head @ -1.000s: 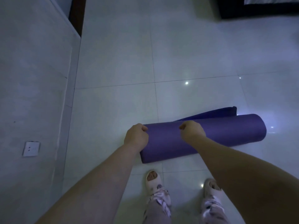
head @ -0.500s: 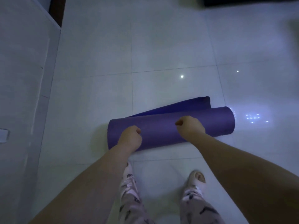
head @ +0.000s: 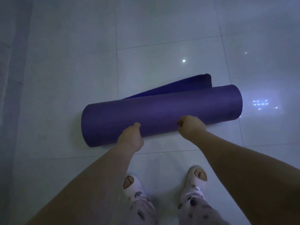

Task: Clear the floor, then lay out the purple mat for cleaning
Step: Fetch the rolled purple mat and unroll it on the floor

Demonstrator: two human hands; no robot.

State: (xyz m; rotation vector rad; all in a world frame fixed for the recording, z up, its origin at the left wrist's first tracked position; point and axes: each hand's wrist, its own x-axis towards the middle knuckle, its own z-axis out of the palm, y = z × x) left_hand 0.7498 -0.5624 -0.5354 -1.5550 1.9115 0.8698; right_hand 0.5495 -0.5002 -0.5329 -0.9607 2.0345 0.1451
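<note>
- Pale glossy floor tiles (head: 81, 62) fill the dim room, with thin grout lines crossing between them and a grey wall (head: 13, 78) running up the left edge.
- Nearest the camera, two legs in patterned trousers (head: 142, 207) end in light open-toed slippers, the left slipper (head: 131, 184) and the right slipper (head: 197, 175) standing apart on the tiles, toes pointing towards the roll.
- Two bare forearms reach forward and down from the lower corners.
- Left hand (head: 131, 138) is curled into a fist, clamped on the near side of the purple mat (head: 162, 111), towards its left half.
- Right hand (head: 190, 127) is likewise curled tight, gripping the near edge of the same roll a little right of its middle; the two hands sit near each other but do not touch.
- Purple mat lies on the floor, rolled up, just beyond the feet, its length running left to right and slanting away at the right end.
- Behind the roll, a loose end (head: 186, 85) of the mat peels off and lies on the tiles.
- Farther off, a bright round reflection (head: 183, 60) and a cluster of small light dots (head: 261, 104) shine on the floor.
</note>
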